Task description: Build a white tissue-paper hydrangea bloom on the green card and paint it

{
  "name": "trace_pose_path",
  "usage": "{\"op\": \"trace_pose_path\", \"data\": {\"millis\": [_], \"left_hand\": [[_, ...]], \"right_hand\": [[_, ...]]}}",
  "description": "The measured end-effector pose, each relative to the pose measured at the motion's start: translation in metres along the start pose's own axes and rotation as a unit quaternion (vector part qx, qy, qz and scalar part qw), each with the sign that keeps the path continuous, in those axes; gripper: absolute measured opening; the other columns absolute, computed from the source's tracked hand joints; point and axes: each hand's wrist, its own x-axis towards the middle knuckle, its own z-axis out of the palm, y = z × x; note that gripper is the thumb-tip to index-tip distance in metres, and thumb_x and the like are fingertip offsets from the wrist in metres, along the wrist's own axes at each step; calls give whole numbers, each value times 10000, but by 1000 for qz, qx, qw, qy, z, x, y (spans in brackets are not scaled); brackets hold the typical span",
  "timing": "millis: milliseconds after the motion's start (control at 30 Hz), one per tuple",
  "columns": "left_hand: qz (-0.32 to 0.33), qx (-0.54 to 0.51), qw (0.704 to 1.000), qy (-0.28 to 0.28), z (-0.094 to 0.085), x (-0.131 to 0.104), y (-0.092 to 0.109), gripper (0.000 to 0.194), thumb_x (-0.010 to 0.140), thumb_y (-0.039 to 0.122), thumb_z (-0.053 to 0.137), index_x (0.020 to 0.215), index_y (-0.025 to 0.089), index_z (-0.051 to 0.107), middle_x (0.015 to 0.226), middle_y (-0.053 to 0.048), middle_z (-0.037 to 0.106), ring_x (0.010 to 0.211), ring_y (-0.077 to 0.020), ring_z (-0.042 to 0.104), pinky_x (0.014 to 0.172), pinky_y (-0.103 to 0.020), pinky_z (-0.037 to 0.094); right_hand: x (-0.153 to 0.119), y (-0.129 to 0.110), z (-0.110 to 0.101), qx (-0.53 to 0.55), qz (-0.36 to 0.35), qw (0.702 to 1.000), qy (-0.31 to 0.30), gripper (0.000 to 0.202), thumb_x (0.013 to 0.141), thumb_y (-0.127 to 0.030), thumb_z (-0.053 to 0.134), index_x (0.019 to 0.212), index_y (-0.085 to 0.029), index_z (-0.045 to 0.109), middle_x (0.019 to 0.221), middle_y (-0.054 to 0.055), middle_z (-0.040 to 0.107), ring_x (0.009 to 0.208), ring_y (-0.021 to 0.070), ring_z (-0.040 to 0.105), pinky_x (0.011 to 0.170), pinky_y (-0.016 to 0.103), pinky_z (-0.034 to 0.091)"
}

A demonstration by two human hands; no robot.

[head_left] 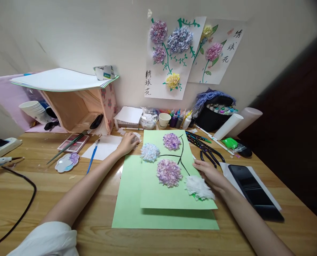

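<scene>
A light green paper sheet [153,195] carries several raised paper flowers joined by drawn black stems. Its right edge is in the grip of my right hand [210,173], close beside a white tissue-paper flower [198,187]. On the sheet sit a large purple flower [169,172], a smaller purple flower [171,141] and a pale blue flower [150,152]. Beneath it, a second green sheet [126,209] lies flat on the table. My left hand [129,143] is beyond the second sheet, fingers curled down among white paper scraps [137,135]; what they hold, if anything, is hidden.
Left are a blue paintbrush [93,155], palette [67,162], tweezers [67,146] and glue gun [3,161] with a cord. Right are scissors [207,154] and a phone [254,192]. Paint bottles [179,120] and a paper cup [164,120] line the wall.
</scene>
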Motion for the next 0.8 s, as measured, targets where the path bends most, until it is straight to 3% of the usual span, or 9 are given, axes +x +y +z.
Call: {"op": "trace_pose_path", "data": {"millis": [67,200,367,533,633,733,800], "left_hand": [[-5,-29,999,14,-5,0,-3,176,834,323,546,860,187,654,918,-62,610,938,-231,521,867,-375,393],[-11,-92,994,58,-13,-2,0,260,880,338,475,898,189,688,944,-61,662,954,-204,567,895,-344,404],[-25,-146,982,118,-19,-4,7,282,864,359,504,938,186,714,908,-59,681,915,-186,586,853,-307,430],[-53,-187,967,163,-22,-3,12,254,805,354,581,855,153,728,802,-54,691,770,-166,590,730,-276,439],[-69,-217,958,176,-24,-4,27,265,776,380,614,821,141,720,791,-56,701,711,-158,589,665,-265,438],[-66,-248,956,143,-23,-11,55,241,735,390,657,754,156,712,765,-40,709,670,-152,600,621,-249,449],[-69,-267,959,72,-20,-18,77,212,719,377,676,721,168,711,712,-26,702,654,-151,603,601,-239,453]], "right_hand": [[2,-1,14,-5,13,1000,-15,246,651,-373,688,826,-200,700,539,7,618,429,120,491,438,247,408],[10,-6,32,-65,-16,998,19,246,673,-420,644,761,-195,689,490,2,573,405,118,449,385,234,328],[24,-7,40,-114,-72,989,68,254,702,-420,599,777,-188,669,639,41,644,579,173,568,478,253,409],[19,-6,23,-194,-121,966,121,353,789,-447,483,971,-177,622,719,44,639,553,150,554,519,272,430],[14,-6,2,-290,-165,923,193,292,789,-409,504,911,-171,623,744,50,617,651,164,551,607,291,421],[14,-6,-16,-361,-184,884,234,251,752,-380,564,854,-158,620,751,54,589,734,191,536,673,315,401],[15,-6,-22,-382,-185,875,232,250,732,-391,594,825,-160,613,768,52,588,735,188,533,675,310,397]]}}
